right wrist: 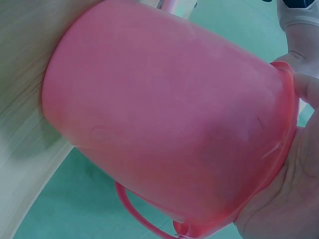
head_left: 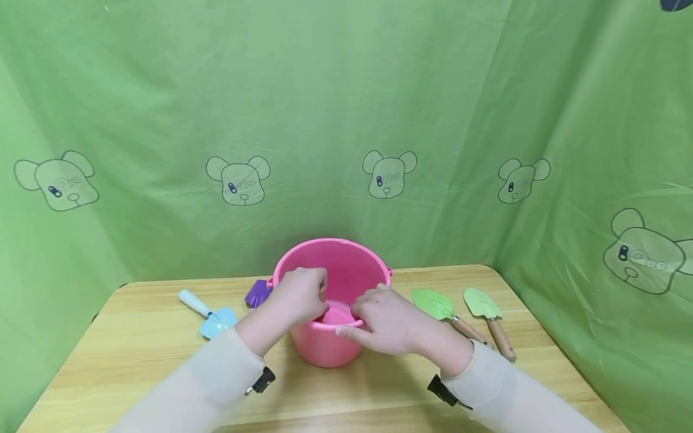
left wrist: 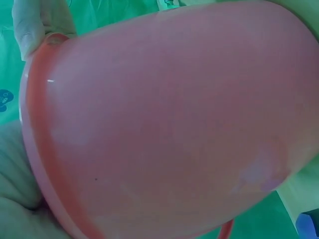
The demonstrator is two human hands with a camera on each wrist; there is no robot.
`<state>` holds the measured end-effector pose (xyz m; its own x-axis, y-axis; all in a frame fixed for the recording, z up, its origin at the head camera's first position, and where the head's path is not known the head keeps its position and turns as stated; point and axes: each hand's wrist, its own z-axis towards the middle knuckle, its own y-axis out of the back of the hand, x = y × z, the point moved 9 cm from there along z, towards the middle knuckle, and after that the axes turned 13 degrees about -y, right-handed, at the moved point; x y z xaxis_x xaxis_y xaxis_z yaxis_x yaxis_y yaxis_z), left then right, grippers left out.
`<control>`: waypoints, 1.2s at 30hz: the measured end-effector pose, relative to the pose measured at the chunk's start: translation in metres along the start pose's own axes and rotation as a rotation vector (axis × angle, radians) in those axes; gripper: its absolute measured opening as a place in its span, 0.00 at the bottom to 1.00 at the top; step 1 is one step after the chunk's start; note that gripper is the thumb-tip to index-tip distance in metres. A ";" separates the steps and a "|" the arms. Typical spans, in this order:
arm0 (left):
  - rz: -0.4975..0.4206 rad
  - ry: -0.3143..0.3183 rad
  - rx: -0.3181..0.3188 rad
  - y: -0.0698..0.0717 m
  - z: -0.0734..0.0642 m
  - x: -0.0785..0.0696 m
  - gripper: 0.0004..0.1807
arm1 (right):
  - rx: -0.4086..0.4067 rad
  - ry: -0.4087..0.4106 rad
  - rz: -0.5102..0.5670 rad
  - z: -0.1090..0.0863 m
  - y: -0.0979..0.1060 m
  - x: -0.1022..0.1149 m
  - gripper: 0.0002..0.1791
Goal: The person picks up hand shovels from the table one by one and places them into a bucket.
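Note:
A pink bucket [head_left: 327, 349] stands on the table with its wide mouth turned up toward me. My left hand [head_left: 303, 294] reaches over the near left part of the rim, its fingers bent down inside the mouth. In the left wrist view, the palm side of the left hand [left wrist: 15, 184] lies right at the rim. Part of those fingers is hidden, and I cannot tell whether they hold anything. My right hand [head_left: 390, 319] grips the near right rim, thumb outside and fingers over the edge. The bucket's pink handle [right wrist: 132, 211] hangs beside its wall in the right wrist view.
On the left lie a light blue toy shovel [head_left: 218, 322] and a purple toy piece [head_left: 257, 293], partly hidden by the left arm. Two green trowels [head_left: 433, 302] with wooden handles lie on the right. Green curtain [head_left: 325, 120] surrounds the wooden table [head_left: 135, 355].

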<state>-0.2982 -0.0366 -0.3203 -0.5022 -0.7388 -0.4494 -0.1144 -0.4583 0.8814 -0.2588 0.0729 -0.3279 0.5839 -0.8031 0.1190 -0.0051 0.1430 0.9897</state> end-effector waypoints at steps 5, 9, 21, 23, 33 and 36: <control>0.009 0.032 -0.005 -0.002 0.004 0.002 0.13 | -0.002 0.000 0.002 0.000 0.001 0.000 0.28; 0.016 0.056 -0.020 -0.002 0.007 0.004 0.12 | -0.006 0.001 0.003 0.000 0.001 0.001 0.28; 0.066 0.020 -0.091 0.000 0.017 0.006 0.10 | -0.009 0.001 -0.006 0.001 -0.002 -0.001 0.29; 0.055 0.028 -0.088 0.000 0.018 0.006 0.08 | -0.011 0.004 -0.004 0.001 -0.001 0.000 0.29; 0.040 0.048 -0.066 -0.002 0.031 0.012 0.09 | -0.013 0.008 0.001 0.000 0.000 0.002 0.29; 0.076 0.035 -0.084 0.002 0.036 0.015 0.10 | -0.015 0.008 -0.002 0.000 0.001 0.002 0.29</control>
<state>-0.3367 -0.0304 -0.3203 -0.4762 -0.7891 -0.3881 -0.0046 -0.4391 0.8984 -0.2576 0.0715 -0.3267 0.5900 -0.7990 0.1161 0.0085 0.1500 0.9887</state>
